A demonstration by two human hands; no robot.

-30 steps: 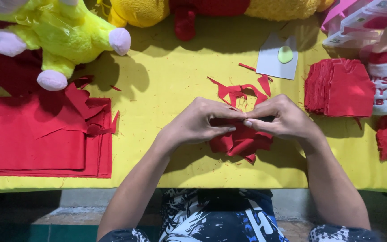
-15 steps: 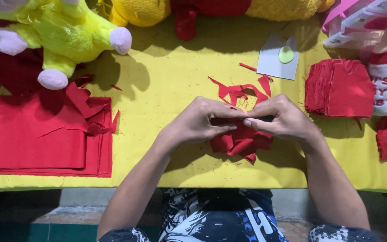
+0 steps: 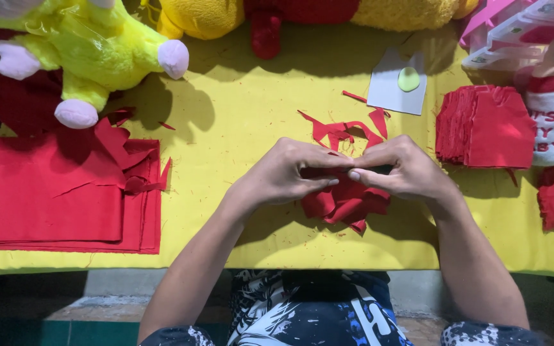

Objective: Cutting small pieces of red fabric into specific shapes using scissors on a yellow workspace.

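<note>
Red felt pieces (image 3: 347,202) sit bunched over the yellow tabletop (image 3: 245,128), pinched from both sides: left hand (image 3: 286,173) and right hand (image 3: 405,173) fingertips clamped together on them, perhaps gathering folds; cut scraps (image 3: 341,131) lie just beyond.

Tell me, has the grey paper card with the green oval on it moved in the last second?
No. The grey paper card lies flat at the same spot, left of the stack of red fabric squares.
</note>
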